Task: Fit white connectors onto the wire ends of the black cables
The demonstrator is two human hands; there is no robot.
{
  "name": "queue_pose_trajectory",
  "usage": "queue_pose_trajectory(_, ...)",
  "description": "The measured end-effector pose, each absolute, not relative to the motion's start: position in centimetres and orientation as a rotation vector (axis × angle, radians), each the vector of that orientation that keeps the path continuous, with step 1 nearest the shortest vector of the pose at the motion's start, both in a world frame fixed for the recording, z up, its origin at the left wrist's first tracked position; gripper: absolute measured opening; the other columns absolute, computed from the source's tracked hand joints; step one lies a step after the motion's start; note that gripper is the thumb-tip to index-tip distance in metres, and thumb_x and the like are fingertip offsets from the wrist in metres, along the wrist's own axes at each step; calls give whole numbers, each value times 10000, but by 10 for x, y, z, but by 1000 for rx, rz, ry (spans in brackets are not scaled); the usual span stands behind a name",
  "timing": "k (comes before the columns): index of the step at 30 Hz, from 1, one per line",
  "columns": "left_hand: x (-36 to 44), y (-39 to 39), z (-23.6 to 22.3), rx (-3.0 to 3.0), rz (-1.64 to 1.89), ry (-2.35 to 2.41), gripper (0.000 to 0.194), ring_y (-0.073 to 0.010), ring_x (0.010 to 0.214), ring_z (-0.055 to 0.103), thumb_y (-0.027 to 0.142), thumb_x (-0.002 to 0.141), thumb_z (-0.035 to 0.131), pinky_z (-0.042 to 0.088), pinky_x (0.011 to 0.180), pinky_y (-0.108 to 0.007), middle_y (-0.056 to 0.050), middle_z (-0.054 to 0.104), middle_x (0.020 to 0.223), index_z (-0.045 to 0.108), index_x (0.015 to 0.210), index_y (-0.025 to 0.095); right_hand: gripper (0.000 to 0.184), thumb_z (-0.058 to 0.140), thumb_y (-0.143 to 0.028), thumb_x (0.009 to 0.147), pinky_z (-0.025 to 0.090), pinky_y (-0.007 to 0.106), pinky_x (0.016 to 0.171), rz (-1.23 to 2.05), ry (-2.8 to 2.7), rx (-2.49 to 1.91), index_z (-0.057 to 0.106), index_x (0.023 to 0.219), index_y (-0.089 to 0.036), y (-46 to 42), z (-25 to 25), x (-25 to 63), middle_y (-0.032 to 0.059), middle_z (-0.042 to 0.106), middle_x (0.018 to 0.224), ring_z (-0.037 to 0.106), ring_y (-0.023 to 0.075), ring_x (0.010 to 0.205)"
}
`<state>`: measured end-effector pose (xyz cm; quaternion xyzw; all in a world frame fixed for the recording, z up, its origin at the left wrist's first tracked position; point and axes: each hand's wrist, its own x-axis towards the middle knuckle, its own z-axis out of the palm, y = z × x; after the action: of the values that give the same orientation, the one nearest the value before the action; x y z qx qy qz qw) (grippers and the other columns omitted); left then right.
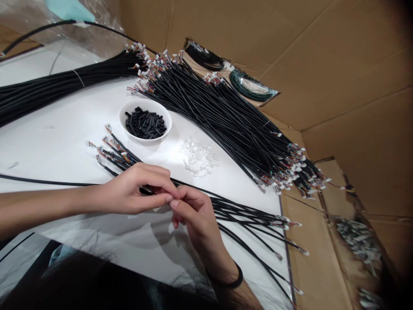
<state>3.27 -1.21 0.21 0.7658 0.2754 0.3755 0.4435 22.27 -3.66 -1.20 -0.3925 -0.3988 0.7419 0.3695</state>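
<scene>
My left hand (138, 189) comes in from the left, its thumb and forefinger pinched together. My right hand (196, 211), with a black band on the wrist, meets it fingertip to fingertip. Whatever lies between the fingertips is too small or hidden to make out. Under and behind both hands runs a loose group of black cables (238, 209), with coloured wire ends and small white connectors. A single black cable (48, 181) runs in from the left edge and passes behind my left forearm.
Beyond the hands stands a white bowl (121, 122) of short black tube pieces (145, 124). Small white pieces (198, 157) lie beside it. A large pile of black cables (219, 112) and a tied bundle (64, 86) lie farther back. Cardboard walls (322, 64) border the white table (64, 116).
</scene>
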Motion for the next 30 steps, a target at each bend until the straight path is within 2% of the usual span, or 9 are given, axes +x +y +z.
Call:
queue_pose_trajectory(5,28,-3,6,1705,742,654,104,-94,723,594,172,930,613,456,630,-165,-21,641,845,714,948,158,235,781,-371,762,413,179,406,1977,-997,-988,675,701,-170,-36,-12,223,-66,484,527,384,56,424)
queue_pose_trajectory(13,28,-3,4,1635,795,641,66,-81,734,583,143,906,645,459,647,-156,-6,616,862,706,910,168,321,818,-434,719,379,177,380,1973,-975,-1017,650,657,-167,-36,-11,220,-73,476,488,388,53,397)
queue_pose_trajectory(21,26,-3,9,1832,735,620,85,-120,772,584,166,953,569,457,666,-207,-25,612,877,641,908,167,306,819,-405,704,388,185,388,1921,-980,-1075,633,615,-179,-37,-7,218,-80,457,469,393,62,411)
queue_pose_trajectory(27,22,0,15,1680,535,584,154,-111,701,499,268,945,606,414,616,-210,-5,566,836,594,830,166,321,821,-417,704,419,192,408,1992,-1058,-1021,634,617,-171,-38,-8,218,-51,551,552,443,58,425)
queue_pose_trajectory(30,23,-1,14,1572,461,522,148,-124,761,528,262,973,557,442,676,-219,-15,578,868,542,856,171,312,806,-422,728,420,192,414,2018,-1069,-990,639,641,-173,-37,-8,219,-65,517,528,433,57,421)
